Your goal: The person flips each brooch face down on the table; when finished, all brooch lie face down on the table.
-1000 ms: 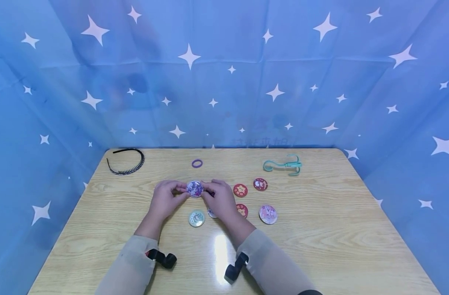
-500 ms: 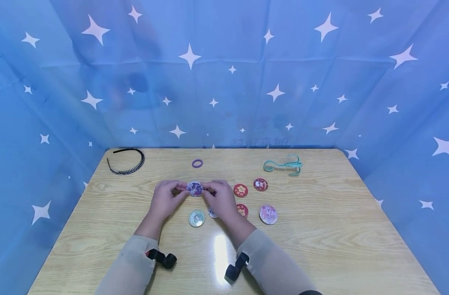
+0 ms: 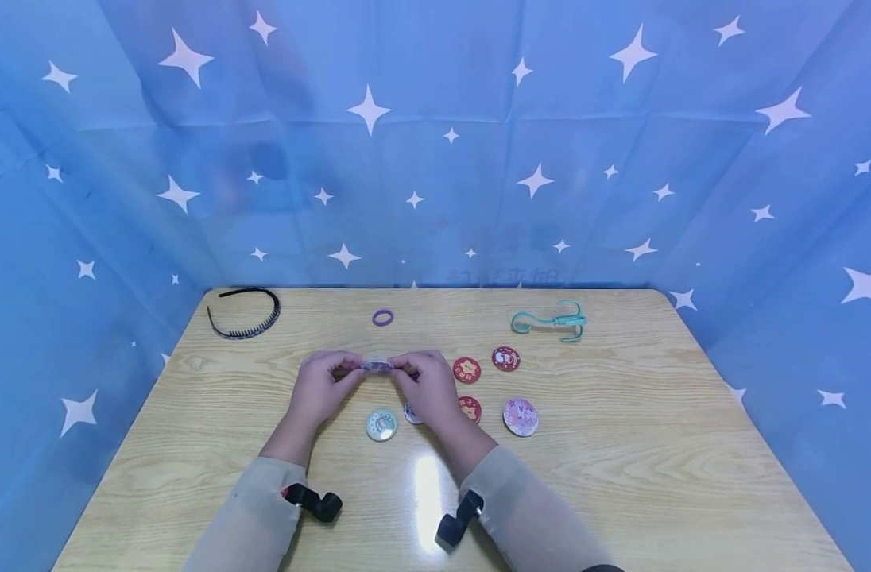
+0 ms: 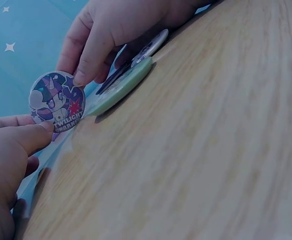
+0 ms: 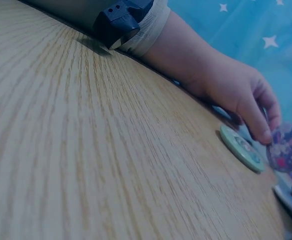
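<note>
pinching purple badge (image 4: 60, 102) | left hand (image 3: 323, 387) + right hand (image 3: 430, 387) | latter partly hiding white-rimmed badge (image 3: 411, 414)

Between the fingers (image 4: 33, 136), the round badge (image 4: 61, 97) is showing a smooth, printed face. Just nearer than the fingers, a flat-lying badge (image 3: 381, 425) is catching a glossy highlight. Under the fingers, the tabletop (image 3: 621, 477) is showing wood grain and giving off a sheen. Beyond them, the backdrop (image 3: 435, 163) is hanging as creased cloth, and off to their right a hook (image 3: 568, 319) is looking like smooth plastic.
</note>
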`<state>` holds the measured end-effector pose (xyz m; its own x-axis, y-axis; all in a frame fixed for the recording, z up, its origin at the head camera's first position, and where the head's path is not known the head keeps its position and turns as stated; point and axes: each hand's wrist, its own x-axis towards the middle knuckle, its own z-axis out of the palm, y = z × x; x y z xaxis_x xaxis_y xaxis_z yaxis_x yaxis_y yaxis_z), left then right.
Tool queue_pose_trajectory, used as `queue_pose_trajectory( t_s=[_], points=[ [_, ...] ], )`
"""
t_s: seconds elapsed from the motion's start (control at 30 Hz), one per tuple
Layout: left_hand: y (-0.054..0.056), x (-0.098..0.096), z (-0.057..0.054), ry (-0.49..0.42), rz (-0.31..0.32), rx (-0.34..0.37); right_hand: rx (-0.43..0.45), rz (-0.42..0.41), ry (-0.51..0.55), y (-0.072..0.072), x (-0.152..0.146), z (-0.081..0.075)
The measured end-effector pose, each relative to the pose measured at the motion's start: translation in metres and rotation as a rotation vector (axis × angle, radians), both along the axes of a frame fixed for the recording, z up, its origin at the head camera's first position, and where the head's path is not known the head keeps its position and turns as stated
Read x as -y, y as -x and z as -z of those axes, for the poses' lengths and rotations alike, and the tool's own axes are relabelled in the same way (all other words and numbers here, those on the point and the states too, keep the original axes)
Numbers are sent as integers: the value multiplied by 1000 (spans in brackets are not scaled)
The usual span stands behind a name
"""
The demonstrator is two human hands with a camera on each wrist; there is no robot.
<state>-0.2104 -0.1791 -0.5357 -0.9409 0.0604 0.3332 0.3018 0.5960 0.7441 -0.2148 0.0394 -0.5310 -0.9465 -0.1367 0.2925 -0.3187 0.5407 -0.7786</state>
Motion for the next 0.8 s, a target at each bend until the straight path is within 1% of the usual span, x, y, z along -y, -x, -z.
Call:
queue_pose_trajectory(
  t_s=[0.17, 0.3, 0.53, 0.63, 0.8],
  points=[
    [0, 0, 1, 18, 6, -21, -10, -10, -1, -1, 1, 0],
    [-1, 1, 2, 22, 6, -15, -16, -15, -8, -3, 1, -1],
    [-2, 3, 2, 34, 25, 1, -26, -22, -30, -2, 3, -1],
    [-2, 3, 1, 49, 23, 8, -30, -27, -52, -2, 2, -1],
    [2, 3, 1, 97, 39, 24, -67, -28, -75, 1, 1, 0]
  ],
)
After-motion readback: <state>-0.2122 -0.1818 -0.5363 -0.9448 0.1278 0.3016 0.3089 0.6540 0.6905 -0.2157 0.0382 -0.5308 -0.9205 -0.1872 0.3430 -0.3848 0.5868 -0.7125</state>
